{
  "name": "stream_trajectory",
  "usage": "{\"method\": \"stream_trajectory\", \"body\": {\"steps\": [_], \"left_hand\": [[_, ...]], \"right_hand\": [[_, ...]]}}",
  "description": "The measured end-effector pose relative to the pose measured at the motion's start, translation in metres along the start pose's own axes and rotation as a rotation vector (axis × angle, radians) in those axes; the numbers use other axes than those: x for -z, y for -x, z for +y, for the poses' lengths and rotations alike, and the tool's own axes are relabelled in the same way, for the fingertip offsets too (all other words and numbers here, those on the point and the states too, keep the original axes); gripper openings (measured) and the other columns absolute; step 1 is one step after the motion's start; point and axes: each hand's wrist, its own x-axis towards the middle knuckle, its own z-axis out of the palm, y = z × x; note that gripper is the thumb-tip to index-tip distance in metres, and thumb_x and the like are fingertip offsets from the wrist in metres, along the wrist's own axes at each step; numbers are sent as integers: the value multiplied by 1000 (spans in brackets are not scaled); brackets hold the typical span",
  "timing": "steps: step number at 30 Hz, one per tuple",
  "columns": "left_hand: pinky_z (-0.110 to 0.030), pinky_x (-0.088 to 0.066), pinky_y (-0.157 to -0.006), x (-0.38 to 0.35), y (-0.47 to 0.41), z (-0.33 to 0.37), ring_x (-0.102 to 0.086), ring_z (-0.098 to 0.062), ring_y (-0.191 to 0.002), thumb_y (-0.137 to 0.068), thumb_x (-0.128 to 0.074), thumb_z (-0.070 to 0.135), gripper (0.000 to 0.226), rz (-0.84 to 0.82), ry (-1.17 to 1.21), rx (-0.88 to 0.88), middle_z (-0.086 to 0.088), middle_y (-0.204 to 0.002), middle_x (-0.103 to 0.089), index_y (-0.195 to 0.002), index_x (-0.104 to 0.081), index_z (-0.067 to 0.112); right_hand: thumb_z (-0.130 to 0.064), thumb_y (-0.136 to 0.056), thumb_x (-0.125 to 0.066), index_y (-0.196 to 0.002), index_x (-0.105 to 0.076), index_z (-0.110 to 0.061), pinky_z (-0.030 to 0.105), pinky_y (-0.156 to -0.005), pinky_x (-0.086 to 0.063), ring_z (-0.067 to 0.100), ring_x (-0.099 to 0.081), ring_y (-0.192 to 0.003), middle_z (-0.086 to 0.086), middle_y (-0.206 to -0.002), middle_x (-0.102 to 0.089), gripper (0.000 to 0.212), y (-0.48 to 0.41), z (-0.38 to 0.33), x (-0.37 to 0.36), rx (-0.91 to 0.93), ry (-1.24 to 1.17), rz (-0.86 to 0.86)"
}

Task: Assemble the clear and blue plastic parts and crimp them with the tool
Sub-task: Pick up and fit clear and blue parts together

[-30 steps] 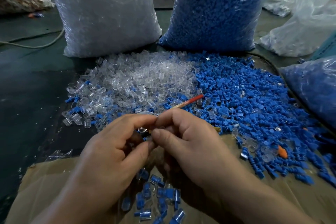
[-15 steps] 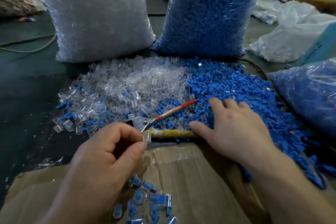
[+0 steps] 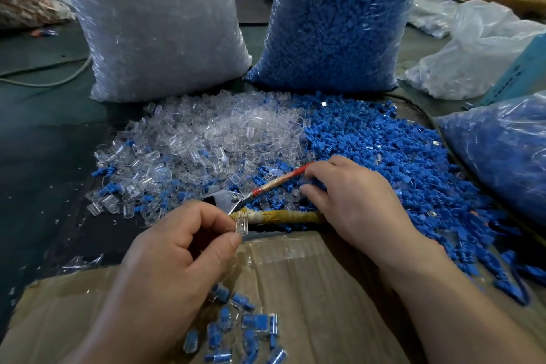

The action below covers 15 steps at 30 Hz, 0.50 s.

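— One clear part (image 3: 240, 226) is all we have in hand: our left hand (image 3: 183, 248) pinches it between thumb and forefinger, the other fingers curled in, just above the edge of the cardboard (image 3: 325, 289) and right beside the tool (image 3: 224, 198).

— And no blue part sits in it yet, as far as we see. What of our right hand (image 3: 354, 204)?

— It lies palm down on the blue pile (image 3: 399, 162), fingers bent, tips by the tool's red handle (image 3: 280, 182). Whether it has a blue piece pinched, we cannot tell.

— Then that is our first risk: we fish in a mixed heap, where clear pieces lie among the blue, and we may lift the wrong one, or two at once.

— The second is the pinch itself. The clear part is small and slick, we judge; if we push the blue in askew it may pop out of our fingers and drop among the finished pieces (image 3: 245, 325) on the cardboard, where we would lose it.

— And the tool's yellow handle (image 3: 283, 217) runs under the heel of our right hand. If we snatch at it, we scatter the clear pile (image 3: 206, 139) into the blue.

— Or we crimp before the two are seated, and crack the clear shell.
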Motion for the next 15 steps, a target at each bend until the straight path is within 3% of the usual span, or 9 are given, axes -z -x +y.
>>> {"method": "stream_trajectory", "body": {"steps": [4,6,7,9,13,15], "left_hand": [[-9,-50,-53,1,0,3,-64,-1,-69,-66,-58,58,26,53,21,37,18,-74,-69,-89,-65,48],[-19,-49,-44,0,-1,2,-63,-6,-62,-73,-66,53,18,89,44,82,13,-70,-69,-89,-66,47],[-23,-49,-48,0,-2,0,-62,-7,-59,-78,-71,46,12,99,60,111,10,-68,-69,-89,-67,46],[-32,-49,-53,-1,-4,-3,-60,-6,-55,-82,-74,33,13,113,77,154,9,-66,-69,-87,-69,44],[-25,-44,-52,-1,-6,-4,-59,2,-50,-83,-76,31,14,100,98,219,13,-64,-69,-84,-70,44],[-27,-44,-55,-2,-8,-6,-57,3,-50,-82,-77,31,16,87,66,211,15,-64,-69,-83,-69,45]], "right_hand": [[-39,-95,-57,-96,-65,-27,38,-67,-48,14,-54,-73,-9,-87,-53,15,2,1,1,23,-176,149],[-35,-94,-61,-95,-68,-24,34,-65,-48,10,-53,-70,-11,-85,-55,13,6,-4,5,60,-277,221],[-34,-94,-61,-93,-68,-24,30,-64,-48,9,-54,-70,-12,-84,-56,12,8,-9,8,89,-316,239],[-36,-93,-60,-91,-68,-25,23,-65,-49,5,-56,-72,-14,-83,-58,14,15,-20,10,178,-346,212],[-31,-93,-58,-96,-69,-19,38,-63,-52,19,-59,-75,-3,-89,-61,16,27,-43,2,445,-213,24],[-28,-91,-59,-101,-68,-19,36,-62,-50,21,-57,-83,-2,-92,-62,16,27,-43,-3,537,-125,-14]]}}
